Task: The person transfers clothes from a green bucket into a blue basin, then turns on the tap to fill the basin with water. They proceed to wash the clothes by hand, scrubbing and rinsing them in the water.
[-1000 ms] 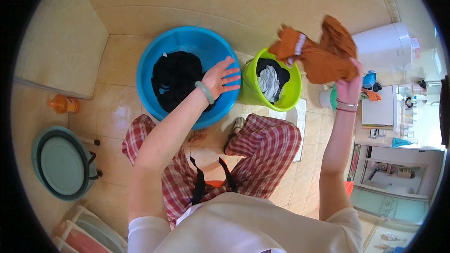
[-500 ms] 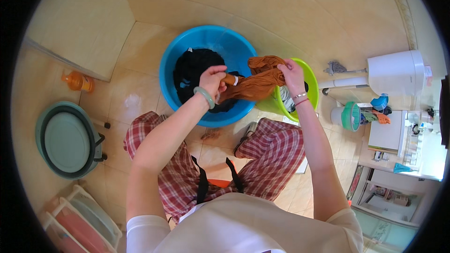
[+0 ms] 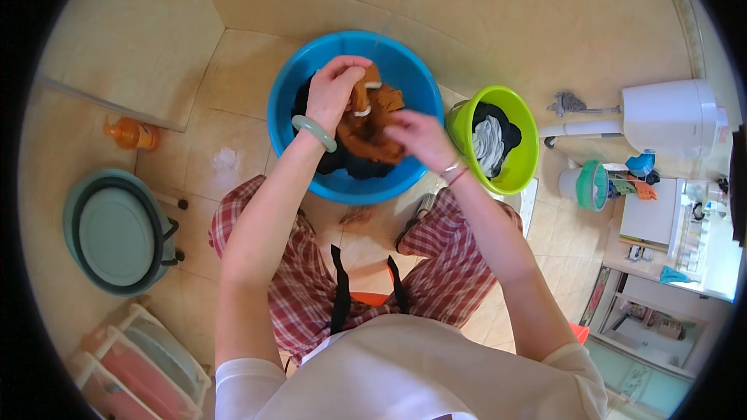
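Note:
A brown garment [image 3: 359, 145] with small white edges hangs from my left hand [image 3: 336, 89], its fingers closed on the upper part. The lower folds of the garment lie inside a large blue basin [image 3: 424, 89]. Beneath it, black clothes [image 3: 369, 168] rest in the basin, partly hidden by my left hand and the brown cloth. Over the basin's right side, my right hand [image 3: 424, 138] has its fingers stretched toward the brown garment; whether they touch it is hard to see. Right of the basin stands a lime-green bucket [image 3: 531, 120] holding a grey-and-white garment [image 3: 488, 146] and black cloth [image 3: 510, 128].
On the left are an orange bottle [image 3: 131, 134], a grey-green folding basin [image 3: 117, 237] and a white rack [image 3: 152, 342]. A toilet brush [image 3: 569, 103] and a small pail with a green liner [image 3: 593, 185] stand at right. A tiled wall [image 3: 467, 23] rises behind the blue basin.
The brown garment has moved left from above the green bucket into the blue basin. My right hand has let go of it and come left; my left hand has moved farther forward.

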`<state>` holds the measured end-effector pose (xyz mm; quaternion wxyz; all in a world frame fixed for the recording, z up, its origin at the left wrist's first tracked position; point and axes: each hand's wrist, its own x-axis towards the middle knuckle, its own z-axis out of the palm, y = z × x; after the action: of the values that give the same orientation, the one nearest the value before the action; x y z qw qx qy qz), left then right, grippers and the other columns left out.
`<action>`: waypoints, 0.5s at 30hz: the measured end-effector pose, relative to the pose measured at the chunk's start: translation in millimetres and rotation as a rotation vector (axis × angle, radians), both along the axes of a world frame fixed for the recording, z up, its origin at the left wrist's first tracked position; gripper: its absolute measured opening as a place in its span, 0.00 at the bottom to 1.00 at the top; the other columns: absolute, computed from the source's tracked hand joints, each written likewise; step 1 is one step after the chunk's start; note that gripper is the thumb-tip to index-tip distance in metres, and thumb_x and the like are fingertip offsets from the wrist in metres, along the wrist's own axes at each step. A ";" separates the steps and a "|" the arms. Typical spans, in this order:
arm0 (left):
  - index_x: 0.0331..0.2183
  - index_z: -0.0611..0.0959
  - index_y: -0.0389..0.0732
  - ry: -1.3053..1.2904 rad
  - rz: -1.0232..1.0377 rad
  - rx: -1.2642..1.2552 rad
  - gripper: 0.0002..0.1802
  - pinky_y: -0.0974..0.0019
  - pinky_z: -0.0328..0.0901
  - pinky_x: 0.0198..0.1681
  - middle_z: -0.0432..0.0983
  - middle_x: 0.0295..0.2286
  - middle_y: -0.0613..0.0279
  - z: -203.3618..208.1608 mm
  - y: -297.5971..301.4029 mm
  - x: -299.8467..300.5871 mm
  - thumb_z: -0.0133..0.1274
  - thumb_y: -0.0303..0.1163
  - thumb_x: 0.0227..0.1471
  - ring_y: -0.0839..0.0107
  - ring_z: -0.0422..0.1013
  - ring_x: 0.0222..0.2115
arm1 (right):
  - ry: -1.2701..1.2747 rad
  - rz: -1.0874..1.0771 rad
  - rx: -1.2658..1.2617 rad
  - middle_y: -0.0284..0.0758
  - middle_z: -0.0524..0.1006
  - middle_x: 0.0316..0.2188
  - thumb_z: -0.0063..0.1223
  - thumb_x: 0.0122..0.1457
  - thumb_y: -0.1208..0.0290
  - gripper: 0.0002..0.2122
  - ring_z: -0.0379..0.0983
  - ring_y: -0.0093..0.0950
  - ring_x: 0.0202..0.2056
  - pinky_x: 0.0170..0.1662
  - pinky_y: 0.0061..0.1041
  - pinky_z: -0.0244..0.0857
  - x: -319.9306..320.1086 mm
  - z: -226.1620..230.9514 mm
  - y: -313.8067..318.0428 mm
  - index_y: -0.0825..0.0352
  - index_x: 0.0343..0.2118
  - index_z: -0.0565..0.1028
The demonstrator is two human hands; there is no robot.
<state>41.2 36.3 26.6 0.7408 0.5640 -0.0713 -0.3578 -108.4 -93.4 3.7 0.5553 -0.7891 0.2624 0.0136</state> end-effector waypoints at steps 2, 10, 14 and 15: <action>0.31 0.80 0.40 -0.133 -0.031 0.081 0.07 0.76 0.61 0.26 0.73 0.24 0.68 -24.8 -0.5 -0.1 0.50 0.28 0.47 0.80 0.65 0.23 | 0.094 0.099 0.014 0.36 0.76 0.31 0.54 0.52 0.68 0.15 0.73 0.21 0.25 0.28 0.20 0.68 -2.5 -16.1 19.6 0.72 0.40 0.73; 0.44 0.75 0.46 0.243 -0.074 0.006 0.15 0.65 0.60 0.45 0.68 0.45 0.66 -26.0 -14.5 -3.0 0.47 0.36 0.54 0.72 0.64 0.44 | 0.221 -0.122 -0.005 0.33 0.78 0.29 0.50 0.55 0.68 0.12 0.73 0.22 0.23 0.26 0.20 0.69 -46.2 -26.9 -70.9 0.69 0.38 0.75; 0.55 0.64 0.42 0.518 -0.268 -0.283 0.26 0.55 0.49 0.58 0.55 0.56 0.55 -44.9 -50.1 -25.9 0.44 0.39 0.56 0.60 0.51 0.57 | 0.053 -0.490 0.308 0.37 0.77 0.30 0.48 0.56 0.69 0.12 0.74 0.26 0.27 0.31 0.21 0.71 -74.3 -11.9 -128.0 0.72 0.38 0.74; 0.56 0.62 0.42 0.545 -0.308 -0.282 0.27 0.55 0.48 0.59 0.54 0.57 0.56 -43.9 -62.4 -36.8 0.43 0.39 0.56 0.60 0.50 0.58 | 0.010 -0.563 0.304 0.38 0.77 0.30 0.48 0.56 0.69 0.12 0.74 0.26 0.27 0.32 0.22 0.71 -80.9 -12.2 -136.7 0.73 0.37 0.74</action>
<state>4.4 -26.1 -17.3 0.7405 0.3221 -0.0040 -0.5898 -189.3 -230.2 -8.5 0.6475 -0.5934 0.4680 -0.0976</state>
